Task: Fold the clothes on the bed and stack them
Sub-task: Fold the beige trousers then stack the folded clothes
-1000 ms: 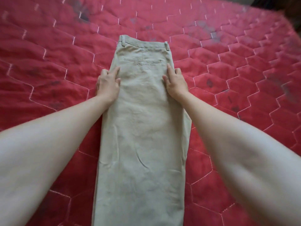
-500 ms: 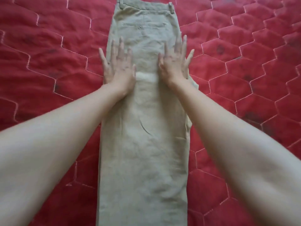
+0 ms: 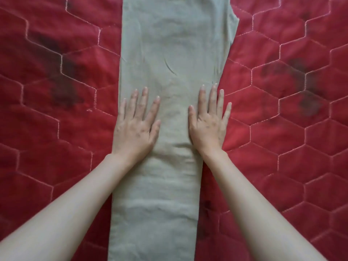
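A pair of beige trousers (image 3: 173,49), folded lengthwise leg on leg, lies flat down the middle of the bed and runs out of view at top and bottom. My left hand (image 3: 136,123) presses flat on the left half of the cloth, fingers straight and spread. My right hand (image 3: 209,119) presses flat on the right half, with its little finger reaching over the trousers' right edge onto the bedcover. Both hands lie side by side at mid-leg. The waistband is out of view.
A red quilted bedcover (image 3: 282,110) with a stitched hexagon pattern and dark smudges spreads on both sides of the trousers. No other clothes show in view.
Both hands have slid down the trousers from near the back pocket toward me, flat on the cloth. The view has dropped, so the waistband has left the frame.
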